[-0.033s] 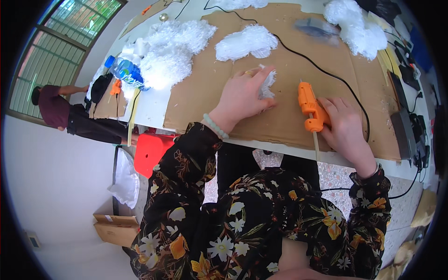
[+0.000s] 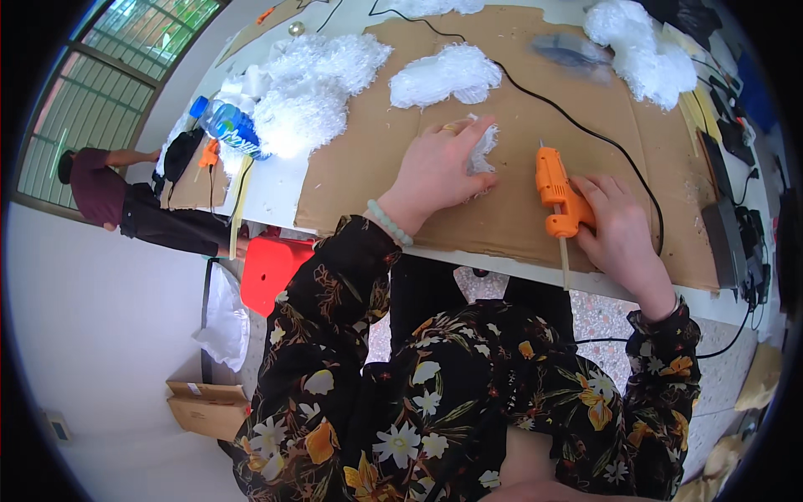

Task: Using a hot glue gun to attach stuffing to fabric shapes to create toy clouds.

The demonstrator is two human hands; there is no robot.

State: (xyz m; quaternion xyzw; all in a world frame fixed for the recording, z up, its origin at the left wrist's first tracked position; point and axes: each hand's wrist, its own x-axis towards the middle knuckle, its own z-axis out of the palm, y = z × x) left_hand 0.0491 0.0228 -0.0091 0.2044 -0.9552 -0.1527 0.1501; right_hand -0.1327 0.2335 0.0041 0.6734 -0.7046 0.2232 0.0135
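Observation:
My left hand (image 2: 439, 167) rests on the cardboard with thumb and forefinger curved around a small tuft of white shredded fibre (image 2: 482, 149). The palm hides part of that tuft. At the right, my right hand (image 2: 617, 224) is closed round the handle of an orange hot glue gun (image 2: 554, 188). Its nozzle points away from me, and a pale glue stick (image 2: 565, 266) sticks out of its rear end. Beyond my left hand lies a larger white fibre clump (image 2: 445, 77).
Brown cardboard (image 2: 376, 134) covers the table. A black cord (image 2: 577, 125) crosses it. White fibre heaps (image 2: 314, 84) and a blue-capped bottle (image 2: 230, 128) lie left, more fibre (image 2: 640, 54) far right. A red stool (image 2: 272, 272) stands below; another person (image 2: 113, 197) is at the left.

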